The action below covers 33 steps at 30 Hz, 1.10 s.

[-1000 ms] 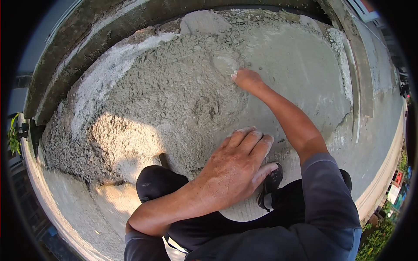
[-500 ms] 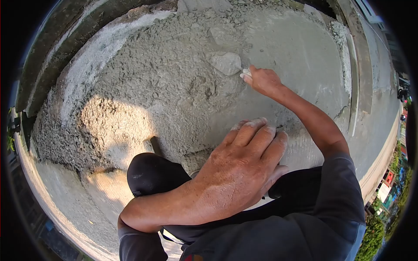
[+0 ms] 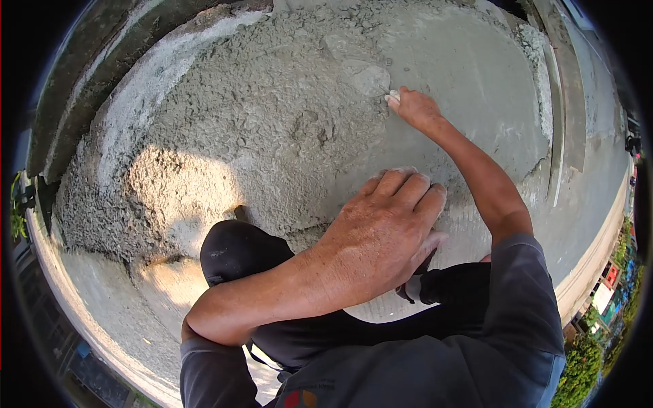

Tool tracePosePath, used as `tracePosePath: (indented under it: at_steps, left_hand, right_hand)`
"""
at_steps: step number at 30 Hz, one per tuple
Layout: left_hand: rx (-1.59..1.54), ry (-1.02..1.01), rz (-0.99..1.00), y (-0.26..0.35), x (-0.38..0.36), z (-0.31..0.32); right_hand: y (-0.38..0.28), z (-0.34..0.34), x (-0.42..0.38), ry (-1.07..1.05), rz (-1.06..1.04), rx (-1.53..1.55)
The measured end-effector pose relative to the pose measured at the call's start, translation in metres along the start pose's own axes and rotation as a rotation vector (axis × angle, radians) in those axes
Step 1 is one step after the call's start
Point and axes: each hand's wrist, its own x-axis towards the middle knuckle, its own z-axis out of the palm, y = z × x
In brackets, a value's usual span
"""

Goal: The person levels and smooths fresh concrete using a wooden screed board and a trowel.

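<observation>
trowel (image 3: 367,77) kinda farther past that hollow (image 3: 311,128) in the concrete (image 3: 252,102) than half a second ago, clutched by right hand (image 3: 416,107) right of hollow, left hand (image 3: 381,231) slack, nearside of hollow

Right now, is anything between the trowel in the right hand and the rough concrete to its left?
Nothing visible: the trowel in the right hand appears to lie against the edge of the rough concrete. The left hand is nearer the body, off that path.

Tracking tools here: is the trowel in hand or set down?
In hand: the right hand is closed at the handle end of the trowel, whose blade shows over concrete.
</observation>
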Motion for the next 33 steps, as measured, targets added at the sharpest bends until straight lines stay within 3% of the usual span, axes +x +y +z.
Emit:
tracePosePath:
  at_steps: [3,8,10,14,17,20,23,26,29,33]
  left_hand:
    - [0.038,0.065,0.014,-0.003,-0.007,-0.004]
    - [0.029,0.082,0.050,-0.001,-0.004,-0.002]
    - [0.035,0.067,0.052,-0.002,0.000,-0.003]
    - [0.007,0.072,0.040,-0.003,-0.008,0.004]
    - [-0.032,0.116,0.094,0.003,-0.014,0.002]
    - [-0.044,0.136,0.116,0.005,-0.017,-0.005]
    - [-0.029,0.144,0.069,-0.003,-0.021,-0.010]
    - [-0.005,0.173,0.059,-0.008,-0.023,-0.021]
    - [-0.030,0.211,0.064,-0.006,-0.032,-0.022]
    - [-0.044,0.221,0.072,-0.005,-0.031,-0.024]
  right_hand:
    - [0.011,0.015,-0.015,-0.034,0.064,-0.003]
    - [0.002,-0.001,0.055,0.077,0.079,0.122]
    - [-0.012,-0.025,0.053,-0.050,0.160,0.261]
    - [-0.037,-0.007,0.009,-0.243,0.265,0.578]
    - [-0.070,0.032,-0.016,-0.264,0.234,0.649]
    - [-0.108,0.032,0.019,-0.204,0.149,0.636]
    - [-0.143,0.017,0.025,-0.217,0.272,0.796]
    - [-0.142,0.059,0.011,-0.192,0.074,0.594]
    - [-0.169,0.045,0.009,-0.243,0.095,0.617]
    - [-0.215,0.027,0.064,-0.226,0.051,0.602]
